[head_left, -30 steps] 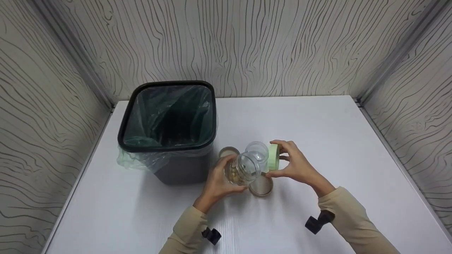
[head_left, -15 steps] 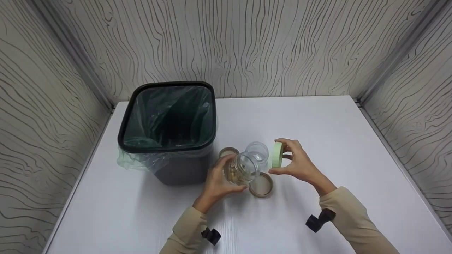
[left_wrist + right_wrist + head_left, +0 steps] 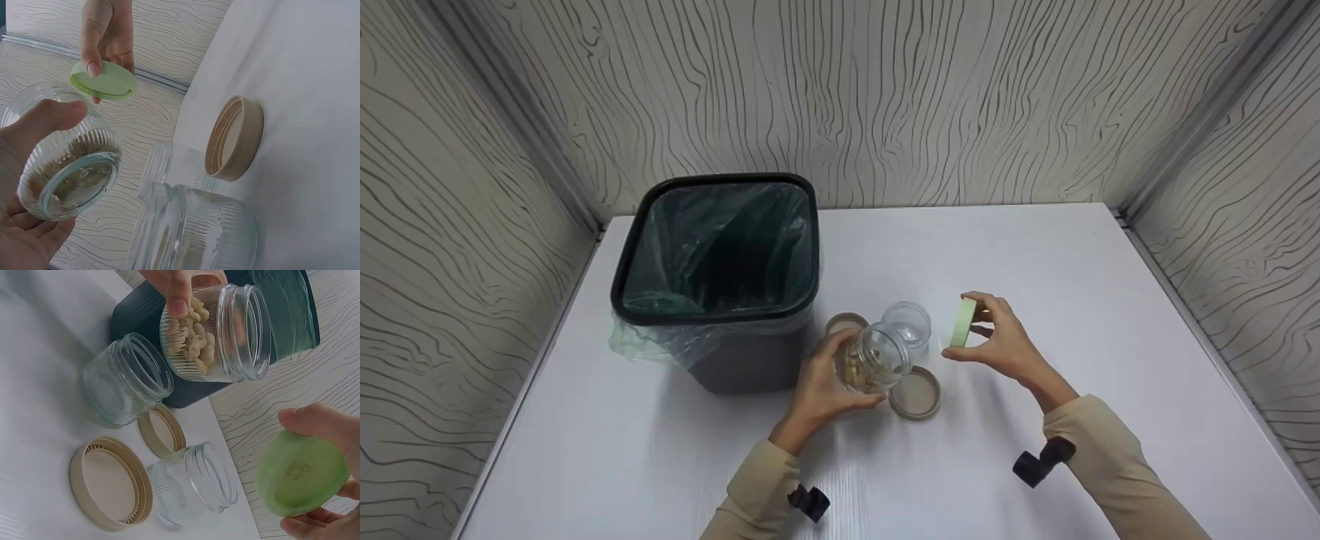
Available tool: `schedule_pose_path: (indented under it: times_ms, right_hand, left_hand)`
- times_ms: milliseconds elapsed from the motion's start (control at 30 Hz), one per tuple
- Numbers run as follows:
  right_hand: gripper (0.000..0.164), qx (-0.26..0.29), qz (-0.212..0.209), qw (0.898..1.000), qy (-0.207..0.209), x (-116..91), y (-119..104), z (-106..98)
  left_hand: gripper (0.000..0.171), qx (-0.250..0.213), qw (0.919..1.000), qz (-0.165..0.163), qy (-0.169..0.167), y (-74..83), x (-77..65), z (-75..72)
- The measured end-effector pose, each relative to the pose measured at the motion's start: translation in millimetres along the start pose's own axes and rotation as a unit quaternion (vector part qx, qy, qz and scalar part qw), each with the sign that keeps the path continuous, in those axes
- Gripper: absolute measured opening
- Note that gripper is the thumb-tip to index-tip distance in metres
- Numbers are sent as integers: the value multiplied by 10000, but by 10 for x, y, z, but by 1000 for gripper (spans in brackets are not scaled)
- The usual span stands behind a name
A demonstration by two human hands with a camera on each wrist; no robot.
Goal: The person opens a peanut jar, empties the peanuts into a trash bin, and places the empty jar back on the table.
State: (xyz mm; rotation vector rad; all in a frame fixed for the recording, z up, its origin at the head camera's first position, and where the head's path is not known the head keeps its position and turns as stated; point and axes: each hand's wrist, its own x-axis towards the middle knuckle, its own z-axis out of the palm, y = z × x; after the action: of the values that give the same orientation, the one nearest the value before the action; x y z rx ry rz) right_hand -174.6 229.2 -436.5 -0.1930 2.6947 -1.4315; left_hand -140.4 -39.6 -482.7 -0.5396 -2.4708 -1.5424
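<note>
My left hand (image 3: 823, 381) grips a ribbed glass jar (image 3: 225, 332) with shelled-looking, pale tan peanuts (image 3: 197, 346) inside. The jar is tilted, its uncovered mouth toward the right. In my right hand (image 3: 1006, 343) a light green lid (image 3: 962, 322) is pinched by the edge between thumb and fingers, apart from the jar. Beneath and beside the held jar stand two more glass jars, one (image 3: 126, 379) and another (image 3: 194, 484), both without lids. Two beige lids lie by them, a nearer one (image 3: 915, 393) and a farther one (image 3: 846, 322), partly hidden by the left hand in the head view.
A dark bin (image 3: 757, 367) lined with a green plastic bag (image 3: 667, 225) stands to the left, close to the left hand. The white table (image 3: 1020, 255) meets a wood-patterned wall (image 3: 885, 105) at the back, with similar panels on both sides.
The right hand has moved away from the jars to the right with the green lid, which has turned slightly. The left hand and its jar have stayed almost still.
</note>
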Motion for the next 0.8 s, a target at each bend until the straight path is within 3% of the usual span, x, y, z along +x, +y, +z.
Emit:
schedule_pose_path:
  times_ms: [800]
  right_hand:
    - [90,-157,498,9986,55,90,233,-39]
  left_hand:
    - [89,278,9996,-4,64,-1,13,16]
